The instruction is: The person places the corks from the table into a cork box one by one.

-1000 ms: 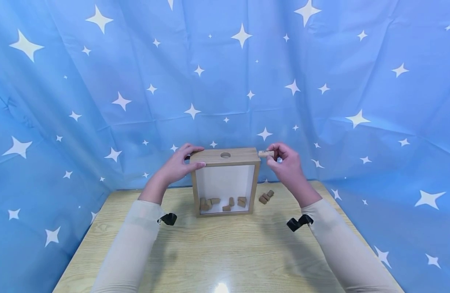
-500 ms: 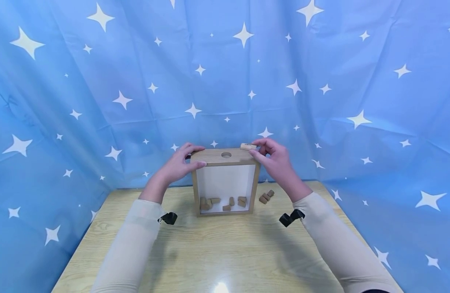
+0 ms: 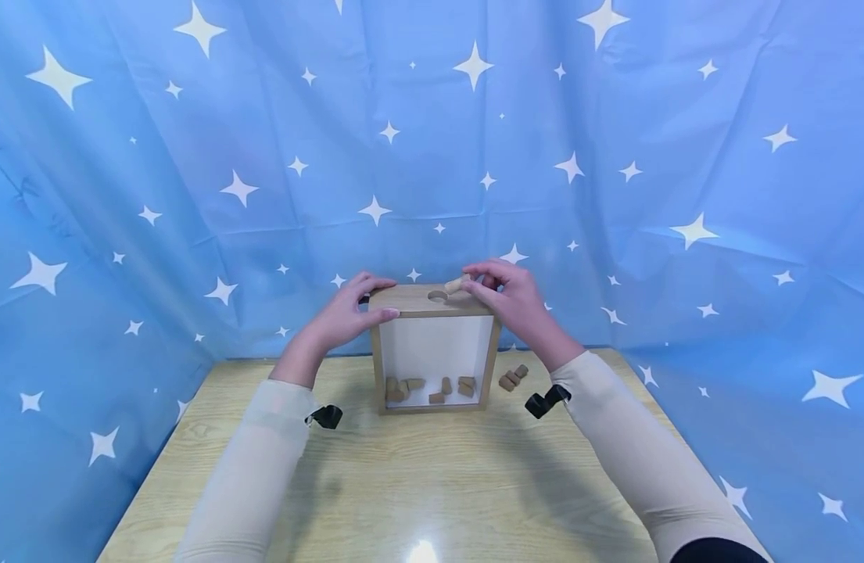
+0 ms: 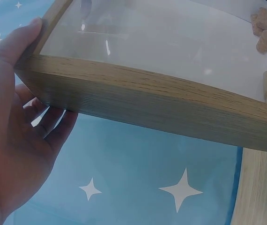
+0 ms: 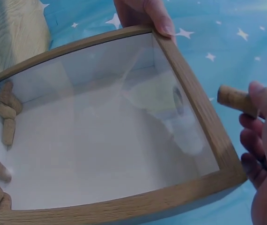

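A wooden shadow box [image 3: 406, 300] with a clear front stands upright on the table, a round hole [image 3: 437, 297] in its top. My left hand [image 3: 336, 317] grips its upper left corner, thumb on the front and fingers behind, as the left wrist view [image 4: 18, 122] also shows. Between thumb and fingers my right hand [image 3: 516, 305] pinches a wine cork [image 3: 457, 285], tilted just right of the hole. In the right wrist view the cork [image 5: 236, 100] points toward the box's top rim. Several corks [image 5: 5, 110] lie inside along the bottom.
A few loose corks [image 3: 514, 378] lie on the wooden table [image 3: 432, 469] to the right of the box. A blue curtain [image 3: 432, 141] with white stars hangs close behind and at both sides. Black camera mounts [image 3: 326, 417] sit on both wrists.
My right hand has carried the cork left from beyond the box's right end to beside the hole, and the cork has tipped from level to slanted. My left hand stays in place.
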`<control>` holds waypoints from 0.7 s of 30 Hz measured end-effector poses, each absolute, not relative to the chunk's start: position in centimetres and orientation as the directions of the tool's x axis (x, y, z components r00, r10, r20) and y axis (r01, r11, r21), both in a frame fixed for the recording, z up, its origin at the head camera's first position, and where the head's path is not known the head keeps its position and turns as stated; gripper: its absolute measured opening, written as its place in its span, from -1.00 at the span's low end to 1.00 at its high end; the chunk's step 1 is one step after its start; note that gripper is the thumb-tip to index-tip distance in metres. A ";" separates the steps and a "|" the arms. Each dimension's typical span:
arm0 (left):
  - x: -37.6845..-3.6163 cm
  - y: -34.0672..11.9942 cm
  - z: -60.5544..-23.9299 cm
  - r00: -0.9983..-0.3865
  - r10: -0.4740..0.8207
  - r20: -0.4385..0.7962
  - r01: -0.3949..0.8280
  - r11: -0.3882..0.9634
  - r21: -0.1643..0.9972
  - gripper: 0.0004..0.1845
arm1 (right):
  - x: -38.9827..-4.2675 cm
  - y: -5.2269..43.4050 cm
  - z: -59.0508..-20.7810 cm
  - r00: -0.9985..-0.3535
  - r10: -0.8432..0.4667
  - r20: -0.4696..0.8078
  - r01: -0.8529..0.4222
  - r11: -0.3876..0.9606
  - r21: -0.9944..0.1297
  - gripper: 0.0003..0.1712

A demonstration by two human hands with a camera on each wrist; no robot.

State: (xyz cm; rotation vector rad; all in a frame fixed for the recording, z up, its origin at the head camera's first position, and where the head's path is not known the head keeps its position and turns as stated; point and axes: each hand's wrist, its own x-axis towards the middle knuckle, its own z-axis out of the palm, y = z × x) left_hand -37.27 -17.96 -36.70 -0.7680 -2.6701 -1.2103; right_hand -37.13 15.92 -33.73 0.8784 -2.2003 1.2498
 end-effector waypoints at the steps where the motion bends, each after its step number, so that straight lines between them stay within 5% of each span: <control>1: -37.3 -18.0 -36.6 -0.867 0.400 0.299 0.488 0.556 0.673 -0.23 | -37.3 15.8 -33.6 -0.688 -0.313 0.654 -0.721 0.388 -0.573 -0.76; 9: -37.4 -18.1 -36.8 -0.866 0.402 0.298 0.488 0.550 0.678 -0.24 | -38.2 14.7 -33.5 -0.684 -0.373 0.627 -0.727 0.415 -0.547 -0.73; 21: -37.3 -18.0 -36.8 -0.865 0.401 0.300 0.489 0.548 0.678 -0.24 | -38.2 13.8 -33.2 -0.765 -0.395 0.509 -0.644 0.466 -0.607 -0.80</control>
